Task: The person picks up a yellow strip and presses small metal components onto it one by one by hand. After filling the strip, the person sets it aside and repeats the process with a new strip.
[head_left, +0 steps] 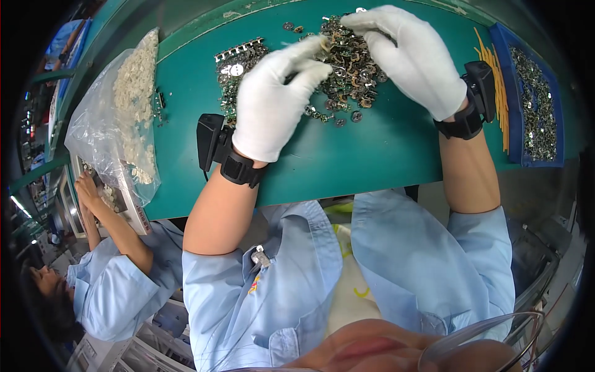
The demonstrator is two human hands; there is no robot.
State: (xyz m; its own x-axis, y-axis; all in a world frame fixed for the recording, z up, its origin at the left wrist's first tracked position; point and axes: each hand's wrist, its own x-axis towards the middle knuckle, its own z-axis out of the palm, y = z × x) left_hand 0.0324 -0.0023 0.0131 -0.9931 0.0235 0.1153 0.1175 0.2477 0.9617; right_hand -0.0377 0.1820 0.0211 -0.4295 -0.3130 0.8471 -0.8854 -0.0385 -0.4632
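Observation:
A heap of small metal and circuit-board parts (350, 77) lies on the green tabletop (372, 142). My left hand (273, 99), in a white glove, reaches to its left side. The thumb and forefinger are apart there, and a brownish patch shows at the forefinger tip. Over the heap's far right side is my right hand (412, 62), also gloved in white, its fingers stretched out and its thumb apart. No held part shows in either hand. Left of the heap, partly behind my left hand, is a second group of small parts (226, 84), with a row of pieces along its far edge.
A clear plastic bag (99, 118) of pale pieces lies at the left. To the right are a bundle of yellow sticks (499, 105) and a blue bin (559, 139) filled with small parts. A co-worker's arm (124, 239) works beyond the left table edge.

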